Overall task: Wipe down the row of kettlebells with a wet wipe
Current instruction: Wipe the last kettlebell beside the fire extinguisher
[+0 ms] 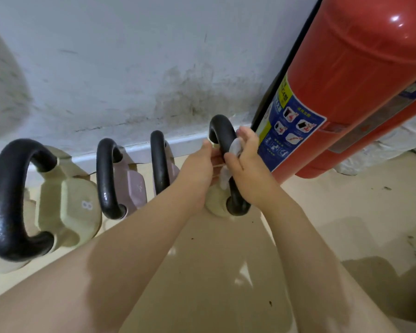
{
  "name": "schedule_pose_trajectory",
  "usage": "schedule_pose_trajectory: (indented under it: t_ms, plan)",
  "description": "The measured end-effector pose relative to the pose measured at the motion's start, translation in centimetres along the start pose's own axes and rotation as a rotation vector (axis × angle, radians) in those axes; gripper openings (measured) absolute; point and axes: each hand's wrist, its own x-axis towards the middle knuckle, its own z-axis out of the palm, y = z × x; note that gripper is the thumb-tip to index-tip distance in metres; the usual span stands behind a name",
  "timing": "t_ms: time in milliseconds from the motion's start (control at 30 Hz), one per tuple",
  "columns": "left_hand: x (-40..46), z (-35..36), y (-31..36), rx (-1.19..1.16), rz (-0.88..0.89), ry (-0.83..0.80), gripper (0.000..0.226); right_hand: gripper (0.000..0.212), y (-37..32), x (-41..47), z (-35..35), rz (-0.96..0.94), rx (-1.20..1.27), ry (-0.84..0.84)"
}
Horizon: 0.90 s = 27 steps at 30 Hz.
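Several kettlebells with black handles stand in a row along the wall: a beige one marked 8 [65, 203] at the left, two pink ones [132, 186] [172, 168], and a beige one [215, 200] at the right. My right hand [245, 162] presses a white wet wipe [235, 146] around the black handle [220, 131] of the rightmost kettlebell. My left hand [197, 169] rests on that kettlebell's body beside the handle, its fingers partly hidden behind the handle.
Two red fire extinguishers [346, 75] lean close on the right, almost touching the rightmost kettlebell. A scuffed white wall [130, 68] runs behind the row. The beige floor [226, 272] spreads in front, with white sacks [382, 150] at the far right.
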Motion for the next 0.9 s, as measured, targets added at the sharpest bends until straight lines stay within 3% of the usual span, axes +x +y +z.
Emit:
schedule_pose_trajectory:
  t_ms: [133,200,367,500,633,767,900]
  plan:
    - [1.1,0.6,0.9,0.042,0.018,0.037,0.036,0.025,0.2,1.5,-0.1,-0.007,-0.145,0.291]
    - [1.4,0.8,1.1,0.055,-0.004,0.044,0.041,0.024,0.3,2.7,-0.6,0.043,-0.126,0.36]
    - [2.3,1.0,2.4,0.089,-0.043,0.047,0.037,0.036,0.3,-0.6,0.9,-0.016,-0.17,0.306]
    - [2.9,0.6,3.2,0.178,-0.002,-0.04,0.035,0.04,0.1,-0.1,0.7,0.112,0.164,0.298]
    - [2.6,-0.3,2.9,0.161,-0.016,-0.067,0.03,0.033,-0.4,-0.8,0.0,0.059,0.146,0.168]
    - [2.1,-1.5,2.0,0.174,0.038,-0.085,0.022,0.039,-0.5,-2.2,1.4,-0.045,0.073,0.233]
    - [0.7,-3.7,0.5,0.07,0.033,-0.172,0.023,0.044,-1.8,-0.1,2.3,-0.097,0.297,-0.003]
